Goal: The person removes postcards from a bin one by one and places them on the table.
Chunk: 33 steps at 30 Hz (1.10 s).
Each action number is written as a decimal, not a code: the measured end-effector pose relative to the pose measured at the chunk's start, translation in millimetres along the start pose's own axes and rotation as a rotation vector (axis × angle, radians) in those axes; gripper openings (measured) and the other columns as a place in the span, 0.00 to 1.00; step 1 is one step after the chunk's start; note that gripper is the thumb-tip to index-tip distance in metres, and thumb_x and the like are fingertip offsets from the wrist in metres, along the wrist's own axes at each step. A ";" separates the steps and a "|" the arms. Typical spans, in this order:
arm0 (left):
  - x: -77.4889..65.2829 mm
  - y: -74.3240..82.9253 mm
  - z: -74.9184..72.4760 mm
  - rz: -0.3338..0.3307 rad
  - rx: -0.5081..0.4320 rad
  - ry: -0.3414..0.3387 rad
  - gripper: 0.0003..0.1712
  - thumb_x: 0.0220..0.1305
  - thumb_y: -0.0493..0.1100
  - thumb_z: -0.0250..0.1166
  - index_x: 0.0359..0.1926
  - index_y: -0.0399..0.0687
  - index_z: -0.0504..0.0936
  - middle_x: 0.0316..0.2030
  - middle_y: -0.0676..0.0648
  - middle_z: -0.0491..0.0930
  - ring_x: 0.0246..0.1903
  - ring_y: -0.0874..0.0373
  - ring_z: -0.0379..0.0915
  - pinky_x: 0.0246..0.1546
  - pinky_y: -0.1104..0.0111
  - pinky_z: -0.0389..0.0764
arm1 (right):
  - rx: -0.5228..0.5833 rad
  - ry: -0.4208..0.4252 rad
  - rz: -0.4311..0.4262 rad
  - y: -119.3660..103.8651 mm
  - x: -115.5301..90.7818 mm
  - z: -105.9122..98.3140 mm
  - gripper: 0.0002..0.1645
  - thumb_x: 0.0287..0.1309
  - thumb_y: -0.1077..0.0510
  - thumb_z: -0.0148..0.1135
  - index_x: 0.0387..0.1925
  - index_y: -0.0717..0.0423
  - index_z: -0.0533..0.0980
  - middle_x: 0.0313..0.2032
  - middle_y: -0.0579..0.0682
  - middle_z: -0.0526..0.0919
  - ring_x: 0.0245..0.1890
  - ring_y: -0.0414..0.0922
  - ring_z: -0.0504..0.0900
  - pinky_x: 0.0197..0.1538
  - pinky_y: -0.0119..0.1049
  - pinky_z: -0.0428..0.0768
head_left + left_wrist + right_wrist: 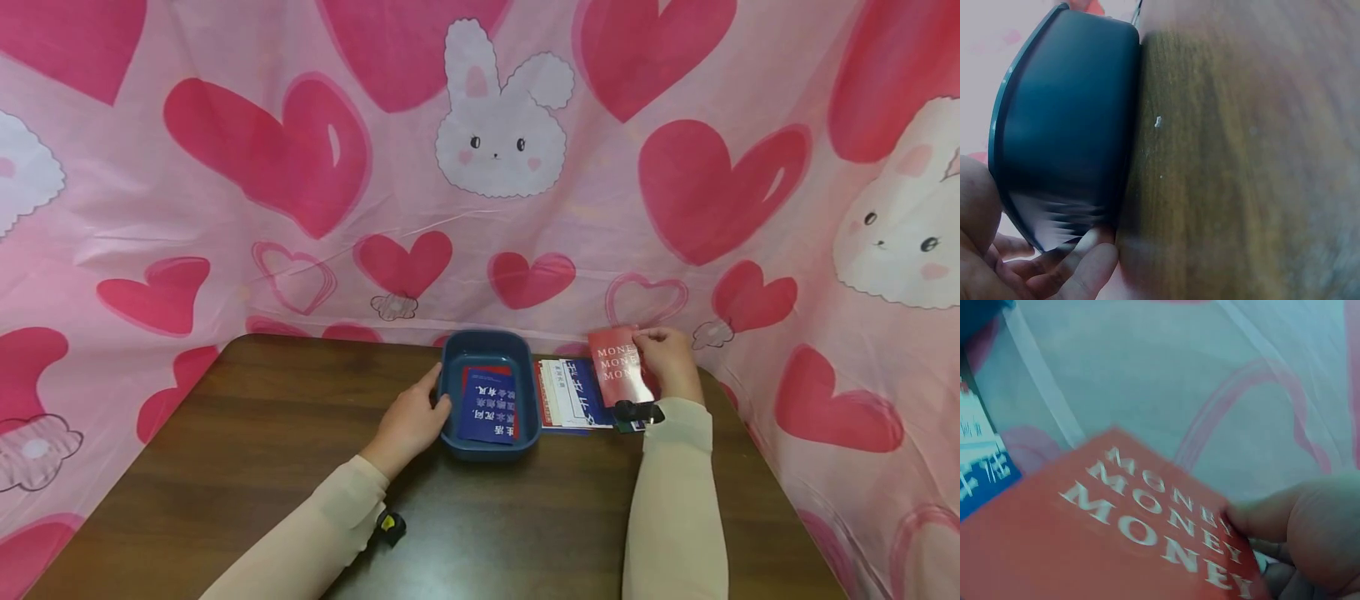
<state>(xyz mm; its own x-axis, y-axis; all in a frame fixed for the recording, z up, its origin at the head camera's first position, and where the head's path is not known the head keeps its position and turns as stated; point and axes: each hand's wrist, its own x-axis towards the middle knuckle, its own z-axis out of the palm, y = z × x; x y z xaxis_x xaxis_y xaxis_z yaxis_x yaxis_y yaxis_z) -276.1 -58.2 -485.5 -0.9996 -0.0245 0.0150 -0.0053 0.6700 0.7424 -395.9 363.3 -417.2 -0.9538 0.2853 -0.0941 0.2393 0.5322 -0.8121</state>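
Observation:
My right hand (670,360) pinches the right edge of a red card (617,367) printed with the word MONEY in white, held tilted over a spread of cards. In the right wrist view, the thumb presses on the front of the red card (1116,550) and the other fingers are behind it. My left hand (405,425) holds the left side of a dark blue plastic bin (487,454), its fingers against the bin's outer wall (1072,112) in the left wrist view. Inside the bin lies a blue card (486,407) with white writing, on top of a red one.
Overlapping cards (573,392), white, blue and red, lie right of the bin on the brown wooden table (480,525). A pink curtain (420,225) with hearts and rabbits hangs right behind the table and along its sides. Black cameras (390,527) are strapped to both wrists.

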 end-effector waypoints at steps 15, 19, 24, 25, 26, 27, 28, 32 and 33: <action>0.1 0.2 0.1 0.001 0.002 0.002 0.42 0.84 0.53 0.62 0.91 0.51 0.61 0.81 0.38 0.76 0.77 0.36 0.78 0.74 0.34 0.78 | -0.135 0.005 0.135 41.9 8.1 -6.7 0.32 0.87 0.45 0.57 0.73 0.64 0.80 0.64 0.71 0.79 0.55 0.61 0.79 0.54 0.55 0.87; 0.0 0.3 0.0 0.002 0.001 0.003 0.42 0.84 0.53 0.62 0.91 0.51 0.61 0.81 0.38 0.76 0.77 0.36 0.77 0.75 0.34 0.78 | -0.194 0.009 0.154 52.9 10.2 -1.2 0.33 0.84 0.44 0.59 0.71 0.67 0.80 0.64 0.74 0.79 0.56 0.64 0.79 0.59 0.60 0.87; -0.3 0.8 -0.4 -0.003 0.000 0.002 0.42 0.84 0.53 0.62 0.91 0.51 0.61 0.81 0.38 0.76 0.77 0.35 0.77 0.75 0.33 0.77 | -0.230 0.029 0.182 59.5 11.2 3.8 0.33 0.82 0.44 0.61 0.69 0.67 0.80 0.63 0.74 0.82 0.54 0.65 0.81 0.57 0.60 0.87; -0.4 0.8 -0.4 -0.003 0.002 0.002 0.42 0.84 0.53 0.62 0.91 0.51 0.61 0.81 0.38 0.76 0.77 0.35 0.77 0.75 0.33 0.77 | -0.235 0.032 0.179 60.2 11.6 4.3 0.33 0.82 0.44 0.61 0.69 0.68 0.80 0.62 0.74 0.82 0.54 0.65 0.82 0.56 0.59 0.86; -0.4 0.7 -0.4 -0.003 0.003 0.003 0.42 0.84 0.53 0.62 0.91 0.51 0.61 0.81 0.37 0.76 0.77 0.35 0.77 0.75 0.33 0.77 | -0.225 0.031 0.184 60.2 11.6 4.7 0.32 0.82 0.44 0.61 0.69 0.67 0.81 0.62 0.73 0.83 0.54 0.65 0.82 0.56 0.59 0.86; -0.4 0.6 -0.4 -0.003 0.004 0.003 0.42 0.84 0.53 0.62 0.91 0.51 0.61 0.81 0.37 0.76 0.77 0.35 0.77 0.75 0.33 0.77 | -0.223 0.034 0.185 60.3 11.9 4.7 0.33 0.82 0.44 0.61 0.69 0.68 0.80 0.62 0.74 0.82 0.54 0.65 0.81 0.56 0.59 0.86; -0.4 0.6 -0.4 -0.002 0.004 0.004 0.42 0.84 0.53 0.62 0.91 0.51 0.61 0.81 0.37 0.76 0.77 0.35 0.77 0.75 0.33 0.77 | -0.219 0.039 0.182 61.0 13.3 4.6 0.33 0.82 0.44 0.61 0.69 0.69 0.80 0.63 0.75 0.81 0.55 0.66 0.81 0.58 0.61 0.85; -0.1 0.2 -0.6 -0.001 -0.001 0.001 0.43 0.84 0.53 0.62 0.91 0.51 0.61 0.81 0.38 0.75 0.78 0.36 0.77 0.75 0.34 0.77 | -0.199 0.082 0.163 65.6 23.8 3.3 0.38 0.82 0.41 0.57 0.70 0.72 0.78 0.69 0.78 0.78 0.64 0.70 0.79 0.68 0.66 0.82; -0.2 0.3 -0.6 -0.002 -0.003 -0.001 0.43 0.84 0.53 0.62 0.91 0.51 0.60 0.81 0.38 0.75 0.78 0.35 0.76 0.75 0.34 0.77 | -0.206 0.100 0.135 72.4 32.9 2.9 0.40 0.82 0.38 0.56 0.69 0.71 0.79 0.71 0.79 0.76 0.66 0.72 0.79 0.70 0.66 0.81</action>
<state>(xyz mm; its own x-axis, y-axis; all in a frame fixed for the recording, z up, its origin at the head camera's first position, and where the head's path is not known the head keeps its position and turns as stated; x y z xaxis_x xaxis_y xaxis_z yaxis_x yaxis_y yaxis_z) -275.9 -58.5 -484.9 -0.9996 -0.0252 0.0125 -0.0075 0.6680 0.7441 -410.5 408.9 -480.8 -0.8904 0.4366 -0.1285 0.4052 0.6321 -0.6605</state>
